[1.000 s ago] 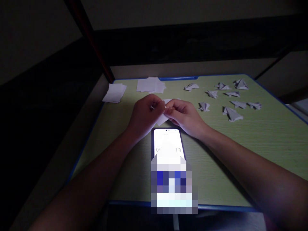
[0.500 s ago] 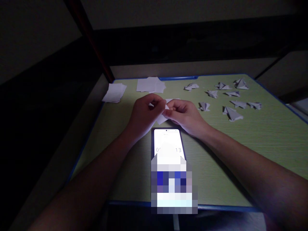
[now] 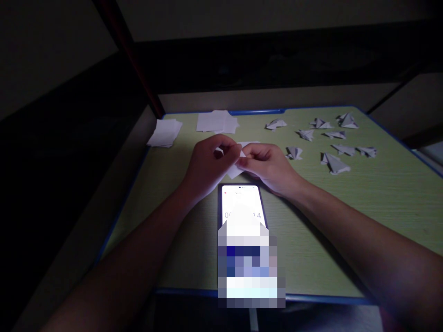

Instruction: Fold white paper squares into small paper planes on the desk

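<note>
A small piece of folded white paper (image 3: 236,171) is held up over the table between my two hands. My left hand (image 3: 215,161) pinches it from the left, thumb and forefinger pressed together. From the right, my right hand (image 3: 268,165) grips the same paper, its fingers curled and thumb on the near face. The fingers cover much of the paper, so its exact folds are hidden. Just below the hands lies a lit phone (image 3: 241,203) showing digits, its lower part pixelated.
Several folded paper figures (image 3: 335,163) lie across the right back of the green table (image 3: 391,216). White paper sheets (image 3: 211,122) are stacked at the back, with another stack (image 3: 165,133) at the left edge. A blue rim borders the table.
Both hands keep their hold on the paper, with only a slight shift of the fingers and paper to the right. The last digits on the phone went from 13 to 14.
</note>
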### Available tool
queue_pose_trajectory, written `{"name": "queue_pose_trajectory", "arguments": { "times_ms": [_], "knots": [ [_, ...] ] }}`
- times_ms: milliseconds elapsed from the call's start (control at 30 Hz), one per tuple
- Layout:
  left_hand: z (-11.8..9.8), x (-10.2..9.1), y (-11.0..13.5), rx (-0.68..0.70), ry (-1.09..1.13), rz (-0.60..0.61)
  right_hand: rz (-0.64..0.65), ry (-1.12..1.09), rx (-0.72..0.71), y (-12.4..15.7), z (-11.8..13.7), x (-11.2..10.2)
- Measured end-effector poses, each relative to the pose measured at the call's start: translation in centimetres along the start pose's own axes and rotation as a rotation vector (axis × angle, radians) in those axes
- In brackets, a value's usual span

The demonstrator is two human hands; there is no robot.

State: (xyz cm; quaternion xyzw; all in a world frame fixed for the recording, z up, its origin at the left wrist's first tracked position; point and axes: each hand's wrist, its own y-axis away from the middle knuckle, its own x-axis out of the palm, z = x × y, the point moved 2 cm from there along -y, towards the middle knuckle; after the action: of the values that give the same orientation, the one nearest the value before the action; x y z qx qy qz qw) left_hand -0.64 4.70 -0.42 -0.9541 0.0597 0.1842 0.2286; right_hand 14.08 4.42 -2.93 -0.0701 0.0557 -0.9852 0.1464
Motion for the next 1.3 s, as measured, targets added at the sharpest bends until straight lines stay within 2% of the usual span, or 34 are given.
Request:
{"name": "queue_pose_trajectory", "arguments": {
  "times_ms": [433, 1000, 1300],
  "knots": [
    [-0.17, -0.11, -0.01, -0.028, 0.028, 0.023, 0.004, -0.004, 0.002, 0.04, 0.04, -0.01],
    [-0.29, -0.26, -0.08, -0.027, -0.019, 0.019, -0.103, 0.016, -0.037, -0.04, -0.21, -0.39],
    [0.01, -0.05, 0.01, -0.022, -0.007, 0.055, -0.097, -0.081, -0.028, -0.18, -0.24, -0.26]
  ]
}}
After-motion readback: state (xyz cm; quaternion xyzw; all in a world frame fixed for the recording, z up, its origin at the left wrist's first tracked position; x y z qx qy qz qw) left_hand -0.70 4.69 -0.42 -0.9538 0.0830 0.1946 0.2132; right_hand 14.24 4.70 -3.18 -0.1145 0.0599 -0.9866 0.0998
